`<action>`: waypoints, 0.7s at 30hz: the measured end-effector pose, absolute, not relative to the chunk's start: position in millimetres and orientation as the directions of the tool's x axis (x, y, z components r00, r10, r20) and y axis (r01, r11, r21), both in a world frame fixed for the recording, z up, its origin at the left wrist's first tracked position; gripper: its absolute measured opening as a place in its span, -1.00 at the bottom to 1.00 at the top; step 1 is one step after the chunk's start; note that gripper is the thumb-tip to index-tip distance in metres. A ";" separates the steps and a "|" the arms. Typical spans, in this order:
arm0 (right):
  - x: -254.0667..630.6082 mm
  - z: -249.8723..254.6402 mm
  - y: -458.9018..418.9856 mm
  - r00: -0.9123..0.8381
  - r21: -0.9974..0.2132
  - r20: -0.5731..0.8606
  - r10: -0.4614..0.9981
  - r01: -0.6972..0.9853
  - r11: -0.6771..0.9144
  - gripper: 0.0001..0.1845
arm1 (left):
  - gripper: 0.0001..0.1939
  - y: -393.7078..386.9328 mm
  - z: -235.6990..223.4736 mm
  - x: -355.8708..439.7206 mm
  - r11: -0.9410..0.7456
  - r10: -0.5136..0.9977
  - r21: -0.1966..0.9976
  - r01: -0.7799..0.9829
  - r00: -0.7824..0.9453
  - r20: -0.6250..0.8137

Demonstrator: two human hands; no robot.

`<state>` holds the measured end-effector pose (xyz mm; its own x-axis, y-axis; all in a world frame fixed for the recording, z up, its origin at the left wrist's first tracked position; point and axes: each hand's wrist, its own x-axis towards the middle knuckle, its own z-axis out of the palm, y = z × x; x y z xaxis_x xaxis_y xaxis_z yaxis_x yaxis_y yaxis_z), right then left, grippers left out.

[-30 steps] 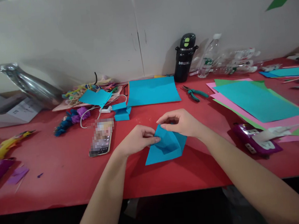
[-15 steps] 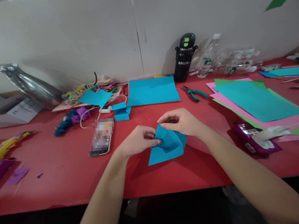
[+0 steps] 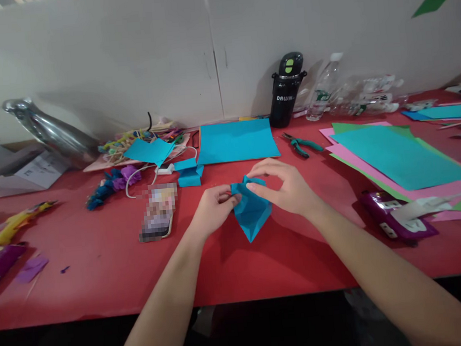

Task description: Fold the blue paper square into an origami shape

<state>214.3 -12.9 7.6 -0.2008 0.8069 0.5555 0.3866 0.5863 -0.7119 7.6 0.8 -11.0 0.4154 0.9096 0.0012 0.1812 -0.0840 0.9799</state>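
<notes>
Paper: turned and drawn in since the earlier frames; the wide lower edge has given way to one point aimed at the near edge of the table (image 3: pixel 143 283). This blue paper (image 3: pixel 252 211) is in the air between the hands, over the middle of the table in the head view.
Left hand: the left hand (image 3: pixel 213 209) pinches the paper's upper left corner between thumb and fingers; the fingers behind the sheet are partly hidden.
Right hand: higher than before, the right hand (image 3: pixel 283 184) pinches the top right part, thumb in front, and covers some of the edge — how the folds run beneath it, I cannot tell.
Phone: the phone (image 3: pixel 159 214) lies left of the left hand, its screen blurred into blocks.
Beyond the hands: a folded strip (image 3: pixel 190 176) sits just beside a blue stack (image 3: pixel 238 141); the pliers (image 3: pixel 305 146) lie right of that stack, handles apart.
Back: a black flask (image 3: pixel 284 98) stands upright by the wall, near a clear bottle (image 3: pixel 324 92); more clear plastic right of it is hard to make out.
Right side: a sheet pile (image 3: pixel 409 157) in blue, pink and green, partly hidden near a purple case (image 3: pixel 391 218).
Left side: a white box (image 3: pixel 42 170) — cut off by the frame — next to a leaning steel jug (image 3: pixel 60 134).
</notes>
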 end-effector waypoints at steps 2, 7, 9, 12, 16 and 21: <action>212.7 4.8 -12.6 -0.224 -0.706 0.521 0.823 0.429 0.564 -0.79 | -0.78 2.6 -13.1 7.4 -0.099 0.932 0.981 0.169 0.360 0.032; 203.9 -9.1 -9.5 -0.202 -0.696 0.501 0.841 0.484 0.531 -0.86 | -0.79 4.0 -14.7 7.7 -0.061 0.968 0.987 0.146 0.251 0.023; 200.7 -12.3 -9.8 -0.189 -0.675 0.540 0.820 0.485 0.556 -0.86 | -0.79 3.6 -14.4 8.6 -0.013 0.976 0.995 0.103 0.218 -0.010; 197.6 -13.9 -12.3 -0.219 -0.616 0.587 0.780 0.504 0.605 -0.83 | -0.78 2.5 -12.7 10.2 0.073 0.978 0.997 -0.002 0.197 -0.071; 195.5 -15.0 -14.9 -0.266 -0.537 0.614 0.744 0.551 0.640 -0.81 | -0.74 1.2 -8.6 11.5 0.144 0.973 0.983 -0.110 0.197 -0.121; 195.5 -16.6 -14.2 -0.309 -0.484 0.616 0.725 0.577 0.657 -0.73 | -0.77 1.7 -8.0 12.1 0.212 0.968 0.960 -0.186 0.175 -0.180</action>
<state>195.5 -14.2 -16.6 -0.3088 0.7248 0.6159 0.5774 0.6574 -0.4842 12.1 1.7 -8.0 0.1747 0.9681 -0.1797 -0.1856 0.2116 0.9596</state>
